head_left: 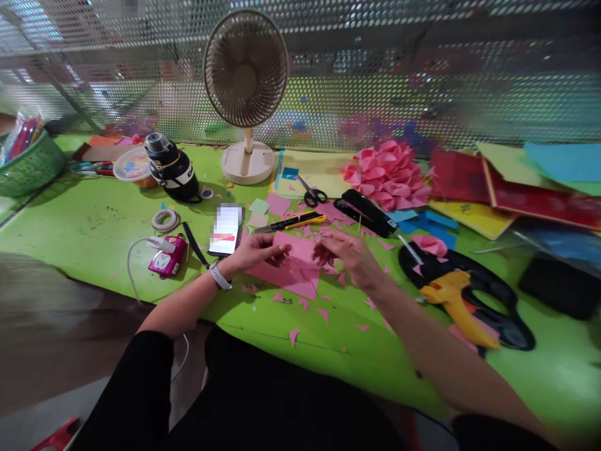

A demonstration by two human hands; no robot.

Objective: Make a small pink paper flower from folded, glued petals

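Note:
A small piece of pink paper (300, 245) is pinched at its left edge between the thumb and fingers of my left hand (259, 249). My right hand (350, 255) is at the right edge of that piece, its fingers bent and drawn together; what they hold, if anything, is hidden. Below both hands lies a larger pink sheet (298, 282) on the green table. Small pink paper scraps (323, 314) are scattered around it. Just beyond my hands are a yellow and black box cutter (300, 220) and black-handled scissors (315, 197).
Farther back stand a fan (246, 164), a black bottle (173, 170) and a heap of pink paper petals (387, 172). A black stapler (366, 212) and a yellow glue gun (453, 300) lie to the right. Left are a phone (225, 230), tape roll (165, 220) and pink power adapter (166, 257).

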